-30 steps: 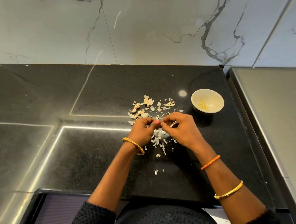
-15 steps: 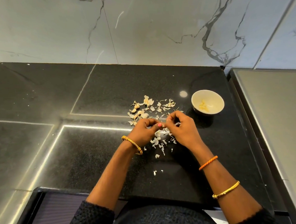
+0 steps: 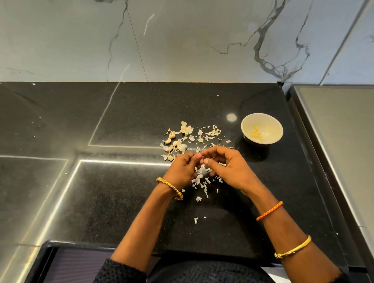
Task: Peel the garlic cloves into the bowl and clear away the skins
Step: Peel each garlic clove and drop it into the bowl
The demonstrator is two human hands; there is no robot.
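My left hand and my right hand meet fingertip to fingertip above the black counter. Both have curled fingers and pinch something small between them, most likely a garlic clove, though the fingers hide it. Beyond them lies a scatter of garlic skins with a few unpeeled cloves on its left side. More skin flakes lie under and just behind the hands. A small white bowl stands to the right of the scatter and holds a few peeled cloves.
A marble wall closes the back of the counter. A grey steel surface borders it on the right, past the bowl. The counter's front edge runs just before my forearms, with a dark ribbed panel below at the left.
My hands stayed together at the same spot; the fingers of my right hand shifted slightly around what they pinch. The view tilted a little.
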